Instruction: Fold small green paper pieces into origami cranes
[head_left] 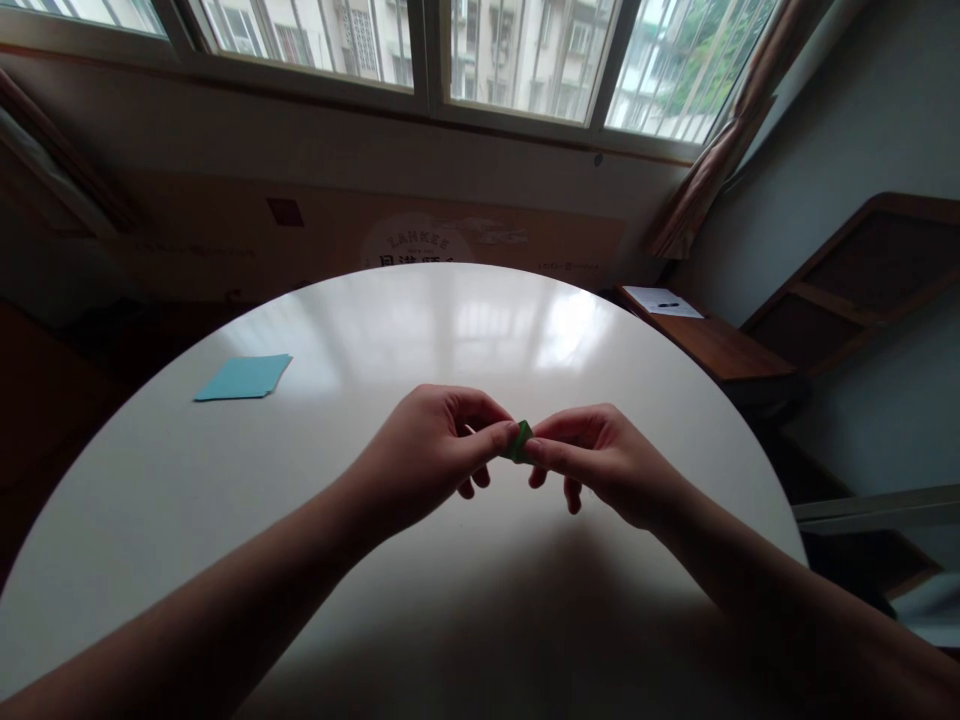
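Observation:
A small piece of folded green paper [517, 443] is held up above the white table, between both hands. My left hand [442, 435] pinches its left side between thumb and forefinger. On its right side, my right hand [589, 450] grips it the same way, with the thumb in front. The other fingers of both hands curl loosely below. Much of the paper is hidden by the fingertips, so its full shape cannot be made out. Off to the left, a stack of light blue paper sheets [244, 378] lies flat on the table.
The round white table [360, 330] fills the middle, its far edge near a printed cardboard panel [525, 235] under the windows. At the right stands a wooden side table [727, 345] with a white sheet [656, 300] and a dark pen [667, 306] on it.

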